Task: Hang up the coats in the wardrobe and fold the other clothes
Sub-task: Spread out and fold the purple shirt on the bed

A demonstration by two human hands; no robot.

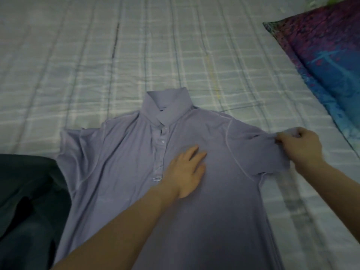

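Pressing flat at frame centre, left hand (185,172) pins the lilac polo shirt (136,162) spread on the bed (78,65), right hand (300,147) pinching its sleeve (272,151) at right edge; advised: fold sleeve inward, fabric taut.

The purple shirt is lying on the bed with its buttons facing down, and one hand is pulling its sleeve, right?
Not quite. The head view shows the purple shirt lying on the bed with its buttons facing up, collar and placket visible. The right hand does pull its sleeve, while the left hand presses flat on the chest.
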